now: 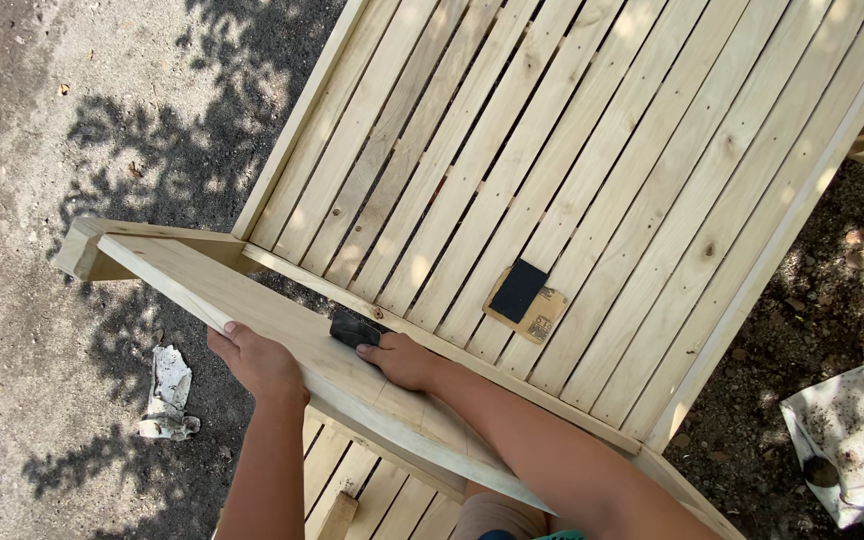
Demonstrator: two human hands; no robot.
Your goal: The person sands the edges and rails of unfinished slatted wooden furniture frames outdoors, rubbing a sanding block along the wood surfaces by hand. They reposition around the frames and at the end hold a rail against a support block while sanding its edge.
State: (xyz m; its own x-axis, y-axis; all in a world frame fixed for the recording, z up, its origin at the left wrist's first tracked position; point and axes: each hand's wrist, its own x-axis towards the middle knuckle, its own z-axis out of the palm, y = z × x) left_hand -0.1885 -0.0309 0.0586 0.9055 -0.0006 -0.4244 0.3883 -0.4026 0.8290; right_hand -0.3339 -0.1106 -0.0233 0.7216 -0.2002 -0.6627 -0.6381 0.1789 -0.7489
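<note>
A pale wooden board runs from upper left to lower right across the near end of a slatted wooden frame. My left hand grips the board's near edge, thumb on top. My right hand rests on the board's far side and presses a small black sanding block against it. The block is partly hidden under my fingers.
Two sheets of sandpaper, one black on one brown, lie on the slats just beyond my right hand. A crumpled white rag lies on the concrete ground at the left. A dirty white sheet sits at the lower right on soil.
</note>
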